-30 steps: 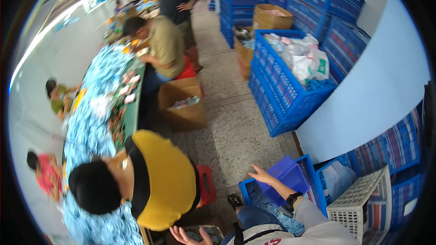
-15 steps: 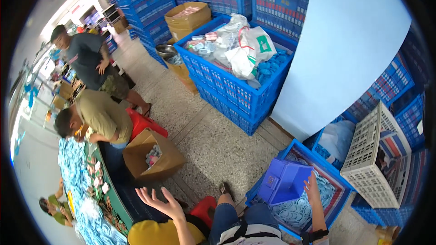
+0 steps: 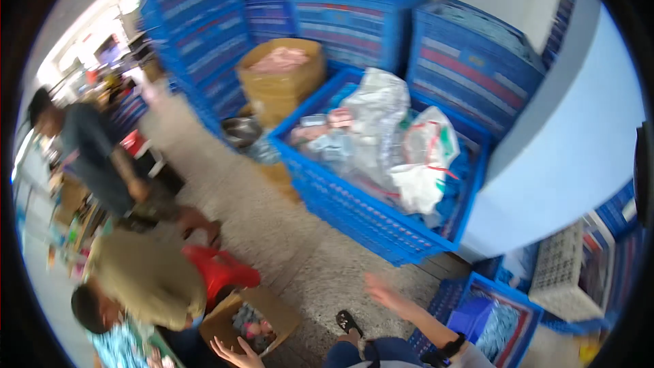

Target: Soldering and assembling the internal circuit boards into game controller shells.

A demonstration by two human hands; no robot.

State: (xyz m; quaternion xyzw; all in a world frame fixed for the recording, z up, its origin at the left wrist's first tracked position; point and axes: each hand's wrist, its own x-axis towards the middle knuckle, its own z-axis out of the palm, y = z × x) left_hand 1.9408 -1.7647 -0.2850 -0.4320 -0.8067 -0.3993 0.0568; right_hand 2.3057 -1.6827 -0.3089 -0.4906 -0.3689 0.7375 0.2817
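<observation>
My left hand (image 3: 235, 353) is low in the view with its fingers spread, holding nothing. It appears beside the near edge of an open cardboard box (image 3: 289, 317) that has small grey and pink pieces in it. My right hand (image 3: 387, 296), blurred by motion, reaches out over the speckled floor with fingers stretched and nothing in them. To its right, a small purple bin (image 3: 470, 317) lies tilted in a blue crate (image 3: 530, 330) of light blue pieces. Ahead is a large blue crate (image 3: 354, 215) with white plastic bags (image 3: 381, 112) and pastel pieces.
Tall stacks of blue crates (image 3: 197, 34) line the back, near a cardboard drum (image 3: 283, 92) of pink pieces and a metal bowl (image 3: 240, 131). A pale pillar (image 3: 565, 157) stands right, beside a white crate (image 3: 562, 279). Two people are at left, near a red stool (image 3: 221, 272).
The view has turned, so the large crate sits lower and nearer. My right hand has left the purple bin's edge and moved left over the floor. My left hand appears lower.
</observation>
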